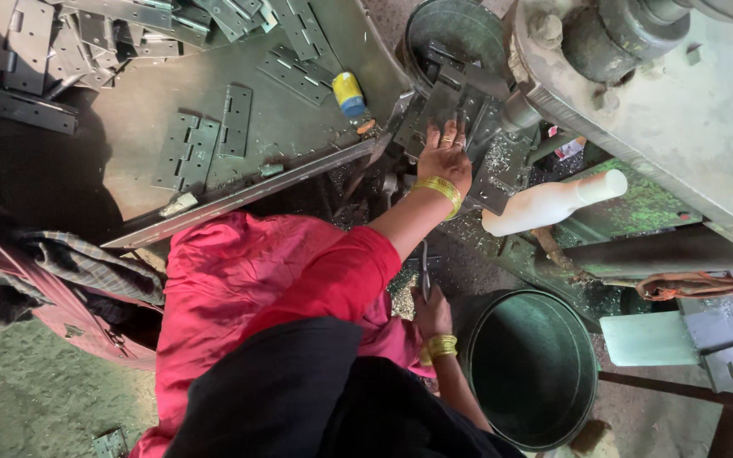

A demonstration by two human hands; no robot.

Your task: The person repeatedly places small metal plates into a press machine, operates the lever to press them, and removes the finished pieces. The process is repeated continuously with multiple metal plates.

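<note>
Lower centre of frame: right hand point(431, 312), gold bangles at the wrist, grip closed on a thin metal rod point(425, 270), just beside the rim of a dark round bucket point(533, 366) at lower right. Centre, farther off: left hand point(445, 157) lies flat, fingers spread, grip open on a grey hinge plate point(439, 106) at the press machine point(680, 93). Upper left: counter point(142, 157) strewn with more hinges point(186, 151); a small yellow-and-blue cylinder point(349, 92) lies near its right edge.

The big grey machine point(680, 102) runs off the top and right edges. The pile of metal hinges point(86, 38) is cut off at the top. The right hand point(431, 312) hides most of a thin tool point(425, 270). Dark clothes point(316, 399) cover the near bucket's point(532, 365) left rim.
</note>
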